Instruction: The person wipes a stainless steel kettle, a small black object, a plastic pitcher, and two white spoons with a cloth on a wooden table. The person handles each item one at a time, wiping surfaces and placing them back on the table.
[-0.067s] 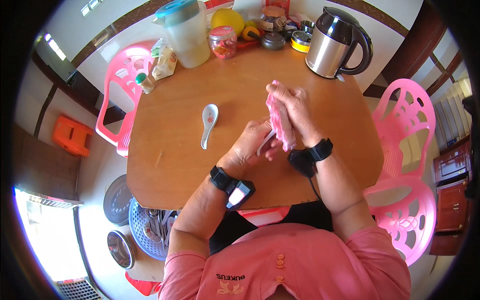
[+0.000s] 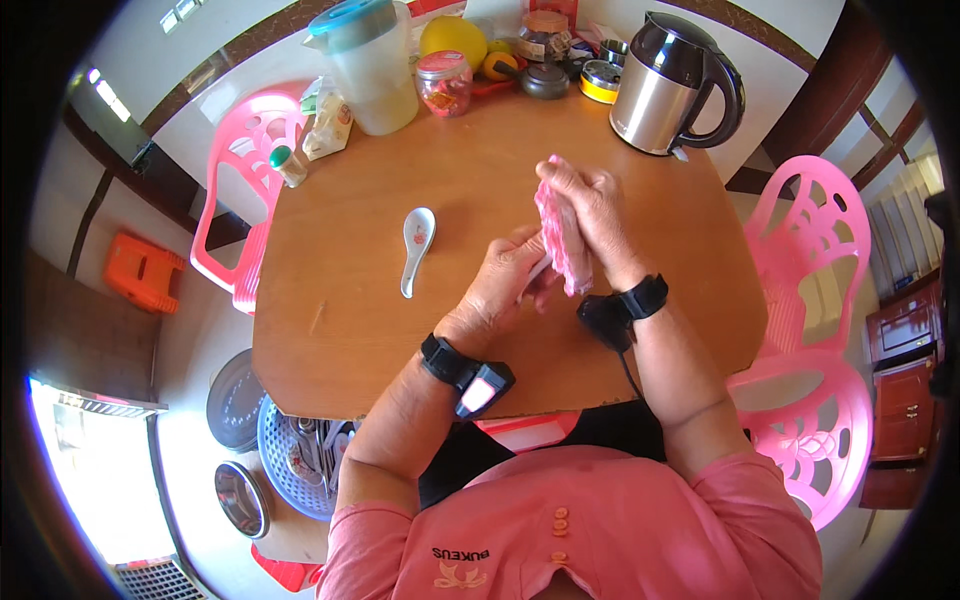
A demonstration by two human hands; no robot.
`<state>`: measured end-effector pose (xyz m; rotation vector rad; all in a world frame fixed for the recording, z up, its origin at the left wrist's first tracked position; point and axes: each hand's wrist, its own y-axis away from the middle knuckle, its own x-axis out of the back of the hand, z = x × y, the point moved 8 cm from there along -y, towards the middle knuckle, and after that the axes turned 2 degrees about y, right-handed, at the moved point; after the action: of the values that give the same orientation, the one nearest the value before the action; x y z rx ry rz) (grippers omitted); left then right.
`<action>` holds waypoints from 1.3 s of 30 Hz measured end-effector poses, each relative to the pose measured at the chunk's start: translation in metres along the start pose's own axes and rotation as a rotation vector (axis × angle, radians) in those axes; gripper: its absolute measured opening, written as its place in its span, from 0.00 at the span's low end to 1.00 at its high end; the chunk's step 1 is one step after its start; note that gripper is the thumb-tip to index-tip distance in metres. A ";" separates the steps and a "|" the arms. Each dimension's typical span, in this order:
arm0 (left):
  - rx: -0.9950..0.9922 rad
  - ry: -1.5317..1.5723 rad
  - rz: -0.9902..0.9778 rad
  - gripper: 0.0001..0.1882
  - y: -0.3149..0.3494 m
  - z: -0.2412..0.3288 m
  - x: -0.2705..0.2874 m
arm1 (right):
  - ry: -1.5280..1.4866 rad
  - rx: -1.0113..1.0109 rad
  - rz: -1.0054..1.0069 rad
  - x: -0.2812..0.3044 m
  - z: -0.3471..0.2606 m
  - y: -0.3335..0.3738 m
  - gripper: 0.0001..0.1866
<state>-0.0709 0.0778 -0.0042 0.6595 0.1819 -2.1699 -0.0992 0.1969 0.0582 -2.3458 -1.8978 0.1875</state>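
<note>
Over the right half of the table, my right hand [image 2: 598, 218] is closed around a bunched pink cloth [image 2: 562, 245]. My left hand [image 2: 496, 280] meets it from the left, fingers closed on a slim white handle [image 2: 537, 268] that runs into the cloth. Whatever the handle belongs to is hidden by the cloth and my fingers. To the left of my hands, a white ceramic spoon [image 2: 419, 232] with a small red mark lies on the wooden table [image 2: 350, 350], bowl away from me. Each wrist wears a black strap with a small device.
Along the far edge stand a water jug [image 2: 368, 80], a red-lidded jar [image 2: 444, 85], a yellow fruit [image 2: 454, 42], a small dark pot [image 2: 545, 82] and a steel kettle [image 2: 660, 90]. A green-capped shaker [image 2: 288, 165] is at far left. Pink chairs [image 2: 810, 220] flank the table.
My left hand has shifted slightly up toward the cloth, and less of the white handle shows. My right hand and the cloth have barely moved.
</note>
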 end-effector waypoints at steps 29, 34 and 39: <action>0.061 0.102 -0.022 0.14 0.004 0.000 -0.006 | 0.524 0.321 0.299 0.049 -0.002 -0.020 0.17; 0.015 0.179 -0.023 0.10 0.003 0.007 -0.004 | 0.671 0.502 0.372 0.031 -0.010 -0.007 0.17; -0.021 0.194 -0.001 0.13 0.001 0.014 0.003 | 0.638 0.574 0.258 0.005 -0.010 0.000 0.11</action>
<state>-0.0772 0.0709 0.0060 0.8578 0.3067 -2.1014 -0.0962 0.2013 0.0675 -1.9225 -1.0685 -0.0049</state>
